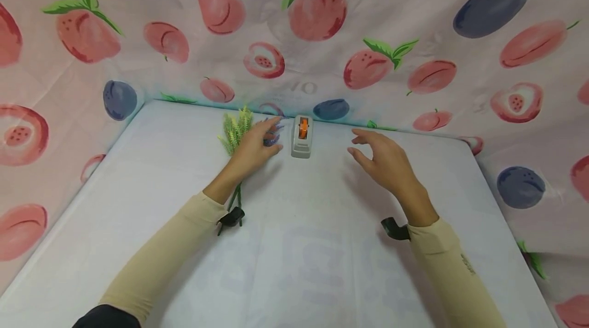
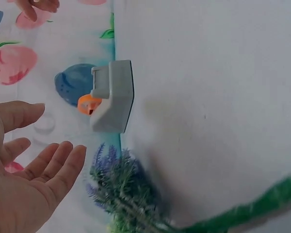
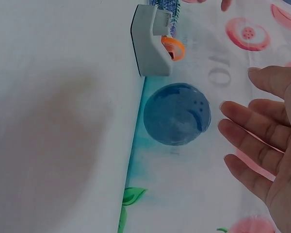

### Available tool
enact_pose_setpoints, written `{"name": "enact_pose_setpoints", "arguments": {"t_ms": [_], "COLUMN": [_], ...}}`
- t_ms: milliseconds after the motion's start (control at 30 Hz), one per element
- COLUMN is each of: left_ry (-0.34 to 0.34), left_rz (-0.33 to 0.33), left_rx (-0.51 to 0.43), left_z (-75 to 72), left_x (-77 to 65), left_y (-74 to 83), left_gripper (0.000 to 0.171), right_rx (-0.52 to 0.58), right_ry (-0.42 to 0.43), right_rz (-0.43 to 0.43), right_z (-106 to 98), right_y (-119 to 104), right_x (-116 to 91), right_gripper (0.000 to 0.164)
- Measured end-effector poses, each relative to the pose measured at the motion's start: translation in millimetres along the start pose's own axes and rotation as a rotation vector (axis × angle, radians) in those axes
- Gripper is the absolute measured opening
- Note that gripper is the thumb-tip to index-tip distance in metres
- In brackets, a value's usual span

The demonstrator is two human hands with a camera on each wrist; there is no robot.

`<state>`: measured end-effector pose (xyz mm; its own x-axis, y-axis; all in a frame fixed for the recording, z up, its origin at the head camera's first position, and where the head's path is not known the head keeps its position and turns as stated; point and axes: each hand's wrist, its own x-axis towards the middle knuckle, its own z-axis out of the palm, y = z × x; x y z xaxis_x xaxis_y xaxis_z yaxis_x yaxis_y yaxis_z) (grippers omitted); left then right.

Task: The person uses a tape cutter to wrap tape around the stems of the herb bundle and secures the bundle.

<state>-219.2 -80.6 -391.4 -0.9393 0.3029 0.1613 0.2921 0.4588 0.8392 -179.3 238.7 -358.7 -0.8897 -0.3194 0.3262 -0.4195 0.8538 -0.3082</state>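
A grey tape dispenser [image 1: 301,149] with an orange core stands near the back edge of the table, between the two hands. My left hand [image 1: 255,146] is held over the artificial flowers, its fingers spread loosely and holding nothing. Those flowers, a yellow-green bunch [image 1: 233,131] and purple lavender sprigs [image 2: 109,162], lie left of the dispenser, partly hidden under the hand. To the dispenser's right, my right hand [image 1: 386,162] hovers above the table with relaxed, empty fingers. In the right wrist view, the dispenser [image 3: 153,46] appears beyond the fingertips.
The white table [image 1: 294,251] ends at the back against a fruit-printed cloth [image 1: 317,62], which also hangs along both sides. Green flower stems [image 1: 236,195] run toward the front beneath the left wrist. A dark wrist camera [image 1: 394,229] sits at the right cuff.
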Motion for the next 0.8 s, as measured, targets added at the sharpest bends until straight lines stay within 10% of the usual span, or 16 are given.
{"name": "enact_pose_setpoints", "arguments": {"t_ms": [800], "left_ry": [-0.023], "left_rz": [-0.062], "left_rx": [-0.005], "left_z": [33.5], "left_x": [26.0], "left_y": [-16.1], "left_gripper": [0.065], "right_rx": [0.014], "right_ry": [-0.029], "right_rz": [0.012], "right_z": [14.6], "right_y": [-6.6], "right_x": [15.9], "right_gripper": [0.05]}}
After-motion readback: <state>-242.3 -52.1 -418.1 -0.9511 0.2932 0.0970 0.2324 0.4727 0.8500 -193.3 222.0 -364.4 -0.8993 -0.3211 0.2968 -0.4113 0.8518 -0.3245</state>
